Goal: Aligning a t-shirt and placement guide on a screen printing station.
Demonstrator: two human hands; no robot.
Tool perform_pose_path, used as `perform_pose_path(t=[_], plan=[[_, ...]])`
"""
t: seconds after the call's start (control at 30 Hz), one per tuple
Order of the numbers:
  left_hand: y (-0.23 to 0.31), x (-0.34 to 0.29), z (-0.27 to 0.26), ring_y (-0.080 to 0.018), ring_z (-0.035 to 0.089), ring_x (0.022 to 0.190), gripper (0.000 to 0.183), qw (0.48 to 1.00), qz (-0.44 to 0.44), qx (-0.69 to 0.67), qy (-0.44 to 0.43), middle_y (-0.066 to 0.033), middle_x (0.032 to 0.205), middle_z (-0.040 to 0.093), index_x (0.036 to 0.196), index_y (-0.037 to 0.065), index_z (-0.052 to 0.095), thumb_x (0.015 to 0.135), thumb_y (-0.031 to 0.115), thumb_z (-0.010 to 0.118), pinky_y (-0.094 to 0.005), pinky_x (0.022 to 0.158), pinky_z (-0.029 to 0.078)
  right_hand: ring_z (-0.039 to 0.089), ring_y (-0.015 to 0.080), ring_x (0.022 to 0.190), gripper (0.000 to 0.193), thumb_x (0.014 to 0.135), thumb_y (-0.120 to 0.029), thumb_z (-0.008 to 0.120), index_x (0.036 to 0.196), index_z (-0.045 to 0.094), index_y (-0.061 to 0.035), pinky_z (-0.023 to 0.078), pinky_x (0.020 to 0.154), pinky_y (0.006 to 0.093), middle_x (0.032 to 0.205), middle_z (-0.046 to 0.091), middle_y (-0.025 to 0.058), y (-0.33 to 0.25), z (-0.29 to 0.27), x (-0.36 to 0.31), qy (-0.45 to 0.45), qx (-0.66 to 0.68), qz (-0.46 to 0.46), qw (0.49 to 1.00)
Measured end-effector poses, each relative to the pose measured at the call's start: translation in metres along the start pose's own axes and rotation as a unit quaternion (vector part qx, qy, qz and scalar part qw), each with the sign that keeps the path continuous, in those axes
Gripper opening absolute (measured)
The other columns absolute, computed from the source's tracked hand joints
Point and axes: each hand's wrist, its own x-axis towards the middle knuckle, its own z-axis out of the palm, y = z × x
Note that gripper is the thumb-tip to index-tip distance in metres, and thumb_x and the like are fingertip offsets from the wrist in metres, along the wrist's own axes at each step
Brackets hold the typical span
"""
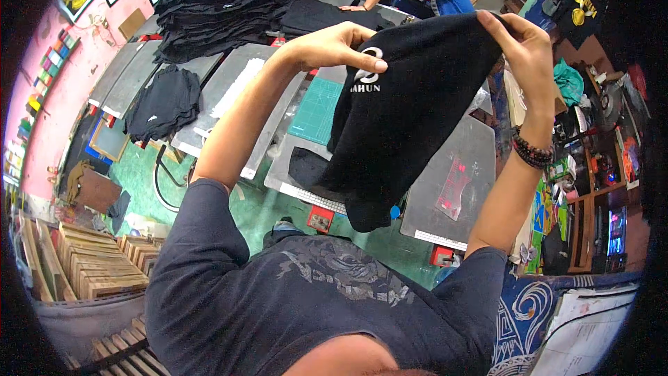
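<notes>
Black garment (424, 90) | you seemingly spread it over the near edge of grey board (280, 168) | left hand (344, 47), right hand (525, 45) pinched it | next likely needed even tension

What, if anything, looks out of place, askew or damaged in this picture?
The grey board at right: a ragged patch with reddish marks stands out against its plain surface. Whether residue or a loose scrap, I cannot tell. The black cloth held in the left hand and right hand shows no visible damage.
</notes>
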Motion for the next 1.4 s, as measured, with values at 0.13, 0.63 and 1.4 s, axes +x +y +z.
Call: perform_pose_path(t=[0.13,0.63,1.4], plan=[[0.006,0.002,0.000,-0.0091,0.064,0.101,0.043,0.998,0.020,-0.050,-0.020,-0.0030,0.113,0.072,0.123,0.000,0.066,0.089,0.024,0.080,-0.0278,0.094,0.051,0.050,0.0013,0.067,0.040,0.092,-0.036,0.079,0.090,0.076,0.0040,0.038,0.059,0.0204,0.070,0.062,-0.0052,0.004,-0.014,-0.006,0.014,-0.022,0.039,0.999],[0.014,0.016,0.003,-0.0097,0.061,0.106,0.058,0.998,0.025,-0.040,-0.037,-0.0019,0.117,0.070,0.129,-0.001,0.062,0.079,0.017,0.085,-0.0264,0.096,0.047,0.055,0.0014,0.072,0.034,0.092,-0.030,0.080,0.095,0.077,0.0037,0.041,0.064,0.0184,0.080,0.068,-0.0045,0.018,-0.020,-0.011,0.016,0.065,0.096,0.993],[-0.072,-0.008,-0.063,-0.0043,0.052,0.086,0.022,0.976,0.065,0.179,0.103,0.0047,0.087,0.061,0.101,0.004,0.067,0.091,0.020,0.078,-0.0246,0.077,0.044,0.044,0.0019,0.063,0.038,0.089,-0.034,0.083,0.086,0.075,0.0030,0.032,0.056,0.0207,0.071,0.057,-0.0078,0.022,0.082,-0.010,0.081,-0.008,0.124,0.989]])
